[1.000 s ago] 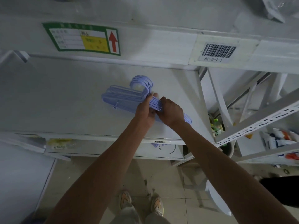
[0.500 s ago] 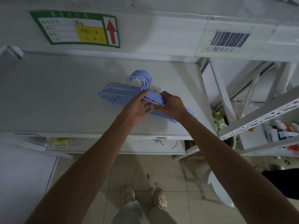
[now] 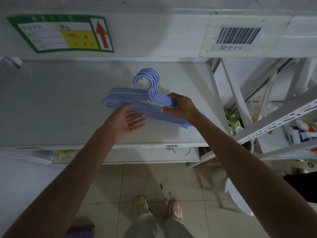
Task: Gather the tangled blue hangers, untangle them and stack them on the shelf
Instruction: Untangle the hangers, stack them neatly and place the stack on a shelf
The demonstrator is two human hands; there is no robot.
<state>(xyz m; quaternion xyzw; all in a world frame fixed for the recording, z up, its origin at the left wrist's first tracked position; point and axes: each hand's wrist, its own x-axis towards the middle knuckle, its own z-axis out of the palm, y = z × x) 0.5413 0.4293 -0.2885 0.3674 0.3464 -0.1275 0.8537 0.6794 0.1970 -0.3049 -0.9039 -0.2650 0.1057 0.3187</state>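
Beige floor tiles (image 3: 106,188) and two sneakers (image 3: 141,204) lie nearest, below both forearms. Above them the left grip (image 3: 126,120) is spread, palm open, its fingertips (image 3: 140,117) at the near edge of the blue hangers (image 3: 130,103) — touching or just over them, I cannot tell. Right of it, the right grip (image 3: 181,108) is pinched on the hangers' right arms, thumb beneath, fingers on top. The stack lies flat on the white shelf (image 3: 51,103), hooks pointing away. Beyond, on the upper shelf edge — a green label (image 3: 60,33) and a barcode sticker (image 3: 238,37).
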